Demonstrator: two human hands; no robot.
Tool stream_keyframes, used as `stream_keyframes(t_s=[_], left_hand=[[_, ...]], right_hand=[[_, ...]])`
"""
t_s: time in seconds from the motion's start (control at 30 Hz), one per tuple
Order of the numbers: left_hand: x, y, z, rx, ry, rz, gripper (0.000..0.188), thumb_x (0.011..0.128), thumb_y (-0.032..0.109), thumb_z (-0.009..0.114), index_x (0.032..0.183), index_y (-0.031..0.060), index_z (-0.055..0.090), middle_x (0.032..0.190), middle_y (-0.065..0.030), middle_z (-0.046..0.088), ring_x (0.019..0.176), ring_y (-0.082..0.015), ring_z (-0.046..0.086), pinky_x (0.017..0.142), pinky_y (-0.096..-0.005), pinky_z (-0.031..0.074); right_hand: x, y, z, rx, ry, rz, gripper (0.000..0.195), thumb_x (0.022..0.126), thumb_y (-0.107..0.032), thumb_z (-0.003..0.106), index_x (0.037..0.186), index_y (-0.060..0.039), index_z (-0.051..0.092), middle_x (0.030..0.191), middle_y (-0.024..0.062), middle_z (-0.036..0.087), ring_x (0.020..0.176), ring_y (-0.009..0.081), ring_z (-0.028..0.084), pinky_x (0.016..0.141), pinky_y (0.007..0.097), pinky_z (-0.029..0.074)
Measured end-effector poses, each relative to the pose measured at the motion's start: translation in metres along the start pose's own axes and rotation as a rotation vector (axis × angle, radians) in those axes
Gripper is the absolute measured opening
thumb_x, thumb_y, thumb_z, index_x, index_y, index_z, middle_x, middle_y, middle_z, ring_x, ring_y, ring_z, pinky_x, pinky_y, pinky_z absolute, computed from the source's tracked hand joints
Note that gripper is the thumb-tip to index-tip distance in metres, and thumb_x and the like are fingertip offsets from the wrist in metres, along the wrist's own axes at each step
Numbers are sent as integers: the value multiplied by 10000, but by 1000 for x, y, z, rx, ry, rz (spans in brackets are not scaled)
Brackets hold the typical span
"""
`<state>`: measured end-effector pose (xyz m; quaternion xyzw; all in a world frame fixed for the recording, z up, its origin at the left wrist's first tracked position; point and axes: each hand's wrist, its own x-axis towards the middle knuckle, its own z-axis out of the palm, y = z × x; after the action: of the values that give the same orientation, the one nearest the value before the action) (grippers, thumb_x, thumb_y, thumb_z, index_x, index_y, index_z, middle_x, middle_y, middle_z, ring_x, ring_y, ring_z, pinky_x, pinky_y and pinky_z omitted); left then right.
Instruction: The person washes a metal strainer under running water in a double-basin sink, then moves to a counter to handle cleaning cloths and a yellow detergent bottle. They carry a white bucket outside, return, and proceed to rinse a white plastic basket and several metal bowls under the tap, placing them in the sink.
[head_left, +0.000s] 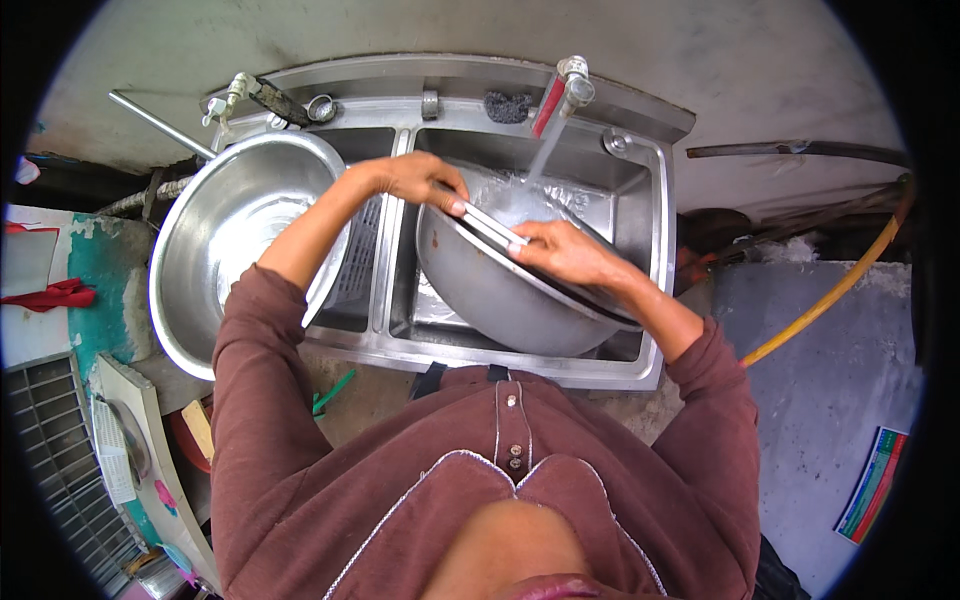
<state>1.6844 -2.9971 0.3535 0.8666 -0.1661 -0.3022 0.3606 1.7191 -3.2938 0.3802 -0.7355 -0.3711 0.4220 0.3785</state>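
A large grey metal basin (510, 300) stands tilted in the right bowl of the stainless steel sink (382, 255), its outer side towards me. My left hand (424, 180) grips its rim at the upper left. Further right along the same rim, my right hand (562, 251) holds on with thumb and fingers. A flat, pale edge lies along the rim between both hands; what it belongs to cannot be told. Water (547, 154) runs from the tap (577, 90) behind the basin, into the sink bowl. The basin's inside is mostly hidden.
A wide shiny metal basin (176, 225) rests over the left sink bowl. Along the sink's back ledge are a dark scouring pad (508, 107), a small metal cup (322, 109) and a second tap (234, 94). A yellow hose (832, 292) curves over the grey surface at right.
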Motion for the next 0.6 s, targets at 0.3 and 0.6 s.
stream_keyframes(t_s=[0.3, 0.6], left_hand=[[9, 13, -5, 97, 163, 60, 468, 856, 489, 618, 1063, 76, 694, 1085, -120, 672, 1055, -275, 606, 931, -366, 448], [10, 38, 17, 220, 215, 296, 373, 851, 428, 641, 936, 69, 692, 900, -130, 664, 901, -306, 634, 785, -392, 483]], right_hand=[[3, 11, -18, -152, 103, -52, 334, 928, -335, 549, 950, -13, 636, 711, 112, 590, 670, 175, 526, 642, 339, 430], [-42, 11, -12, -148, 74, -17, 358, 936, -379, 564, 1094, -71, 653, 890, 152, 672, 866, 201, 646, 780, 352, 482]])
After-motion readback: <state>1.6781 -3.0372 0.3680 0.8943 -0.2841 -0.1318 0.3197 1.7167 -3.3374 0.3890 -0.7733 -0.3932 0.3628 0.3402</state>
